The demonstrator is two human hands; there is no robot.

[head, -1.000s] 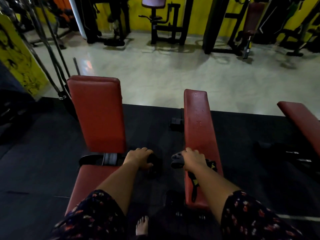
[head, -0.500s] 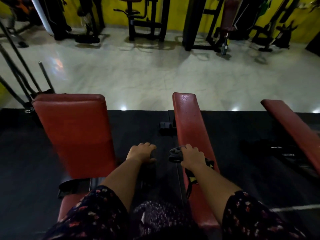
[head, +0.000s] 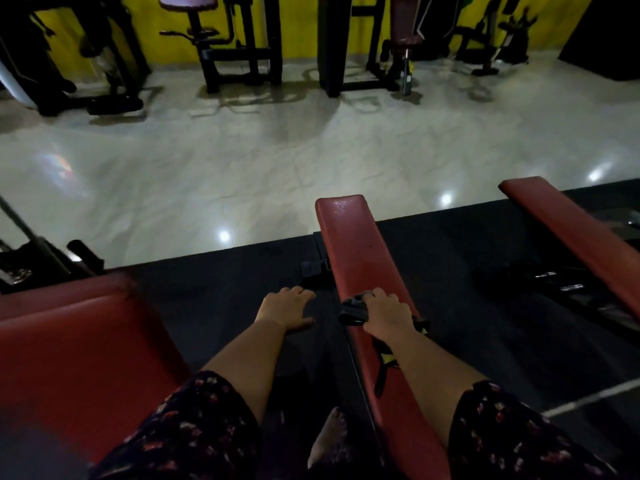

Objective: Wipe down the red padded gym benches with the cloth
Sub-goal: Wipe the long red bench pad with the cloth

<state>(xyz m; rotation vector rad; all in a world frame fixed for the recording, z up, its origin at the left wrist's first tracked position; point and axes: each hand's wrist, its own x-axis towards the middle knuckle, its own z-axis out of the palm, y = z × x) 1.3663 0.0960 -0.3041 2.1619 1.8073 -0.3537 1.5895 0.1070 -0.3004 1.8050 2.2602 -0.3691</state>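
Red narrow bench (head: 363, 258) runs lengthwise away from the person; the right hand (head: 386, 313) presses a dark cloth (head: 353, 308) onto it mid-length, while the left hand (head: 285, 308) hangs loosely curled, empty, beside it.

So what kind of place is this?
Almost certainly a gym: red padded benches on black floor matting, and black exercise machines along a yellow wall.

I see a dim, underexposed view: ceiling lights glare off the glossy floor (head: 277, 174), edges blurred and bowed.
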